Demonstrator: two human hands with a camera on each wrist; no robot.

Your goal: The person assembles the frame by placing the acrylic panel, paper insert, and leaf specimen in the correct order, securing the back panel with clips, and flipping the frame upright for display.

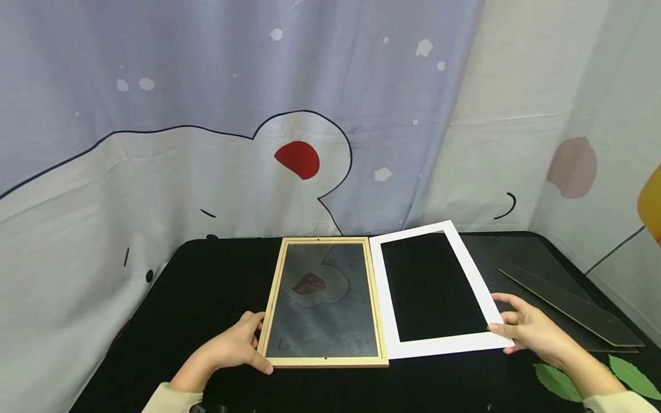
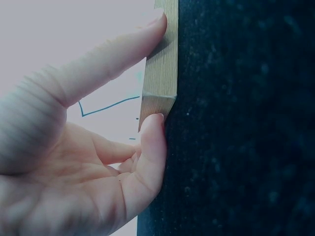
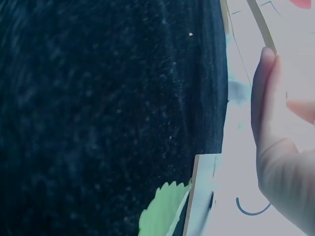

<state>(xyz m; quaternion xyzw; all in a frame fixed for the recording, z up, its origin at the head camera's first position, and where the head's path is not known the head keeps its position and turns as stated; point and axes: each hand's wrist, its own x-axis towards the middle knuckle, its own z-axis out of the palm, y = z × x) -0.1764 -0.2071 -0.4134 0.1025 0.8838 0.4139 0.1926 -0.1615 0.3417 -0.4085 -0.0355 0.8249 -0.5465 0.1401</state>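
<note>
A light wooden picture frame (image 1: 330,362) with a reflective clear pane (image 1: 325,324) lies in the middle of the black table. My left hand (image 1: 232,347) grips its near left corner, the thumb on the near side and the fingers along the left side; the left wrist view shows thumb and finger against the wood (image 2: 162,73). To its right, a white rectangular mat border (image 1: 444,345) with a large opening is tilted, its left edge beside the frame. My right hand (image 1: 537,332) pinches the mat's near right corner, thumb above and fingers underneath.
Dark flat boards (image 1: 573,304) lie at the right of the black-covered table (image 1: 217,287), one leaning over another. Green leaf shapes (image 1: 558,381) show beside the right forearm. A patterned curtain (image 1: 206,172) hangs behind the table and along both sides.
</note>
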